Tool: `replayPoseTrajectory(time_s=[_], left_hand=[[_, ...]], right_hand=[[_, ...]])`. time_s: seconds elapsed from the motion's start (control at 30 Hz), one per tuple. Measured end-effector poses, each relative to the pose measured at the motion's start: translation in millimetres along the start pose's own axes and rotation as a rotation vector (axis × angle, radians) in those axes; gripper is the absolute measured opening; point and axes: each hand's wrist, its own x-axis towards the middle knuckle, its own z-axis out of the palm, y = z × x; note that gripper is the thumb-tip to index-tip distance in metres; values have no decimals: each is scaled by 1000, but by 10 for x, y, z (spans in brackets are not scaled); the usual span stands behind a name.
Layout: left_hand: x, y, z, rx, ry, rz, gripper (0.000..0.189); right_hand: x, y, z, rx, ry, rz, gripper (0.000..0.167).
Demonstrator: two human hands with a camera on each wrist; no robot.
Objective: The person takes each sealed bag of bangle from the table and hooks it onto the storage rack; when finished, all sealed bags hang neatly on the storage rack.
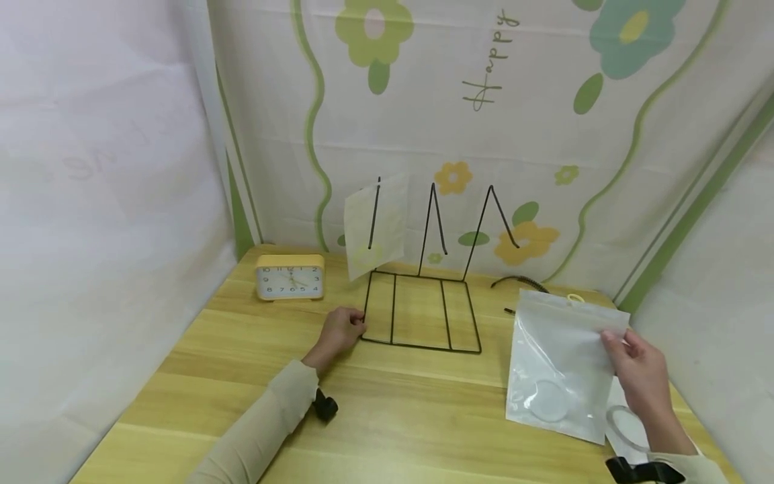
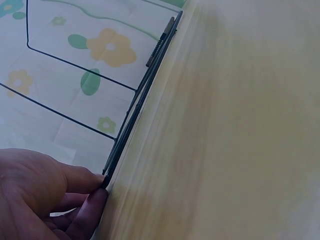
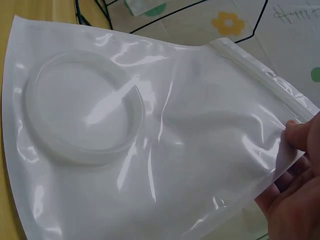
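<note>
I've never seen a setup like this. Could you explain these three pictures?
There is no robot here: a person works bare-handed. The big picture comes from a camera on the head; the other two come from wrist cameras, one on each arm. On the wooden table stand a yellow clock and a black wire rack, with a pale packet hanging on its left hook. Toward the right lie a dark cord and another packet, partly hidden. The left hand pinches the left side of the rack's base; the right hand holds a shiny white pouch near its upper corner, with a ring showing through.
</note>
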Motion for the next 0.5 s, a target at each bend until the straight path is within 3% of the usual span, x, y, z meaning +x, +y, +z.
replayPoseTrajectory(time_s=[0.37, 0.5], left_hand=[[-1, -8, 6, 16, 5, 22, 29], [-4, -20, 10, 20, 7, 19, 29]], right_hand=[[-127, -452, 152, 318, -3, -105, 14], [-167, -594, 257, 407, -40, -146, 14]])
